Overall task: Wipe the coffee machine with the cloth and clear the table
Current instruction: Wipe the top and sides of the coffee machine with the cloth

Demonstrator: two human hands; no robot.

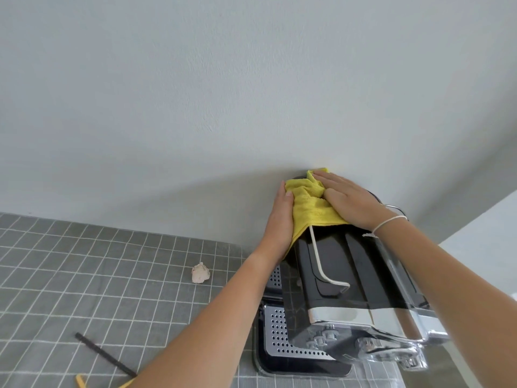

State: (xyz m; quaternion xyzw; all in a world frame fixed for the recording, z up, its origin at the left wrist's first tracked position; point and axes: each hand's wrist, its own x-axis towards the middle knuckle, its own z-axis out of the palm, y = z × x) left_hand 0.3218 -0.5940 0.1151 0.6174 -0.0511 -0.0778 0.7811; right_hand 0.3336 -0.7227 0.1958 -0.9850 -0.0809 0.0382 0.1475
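A black and chrome coffee machine (335, 278) stands at the right of the table, against the wall. A yellow cloth (310, 205) lies bunched over the back of its top. My right hand (349, 200) presses flat on the cloth from above. My left hand (279, 219) holds the cloth's left edge against the machine's left side. The rear part of the machine's top is hidden under the cloth and hands.
A grey checked tablecloth (98, 275) covers the table. On it lie a crumpled pale paper ball (200, 273), a thin dark stick (105, 354) and a yellow strip (80, 380) at the bottom edge. The perforated drip tray (277, 340) juts forward. A plain wall rises behind.
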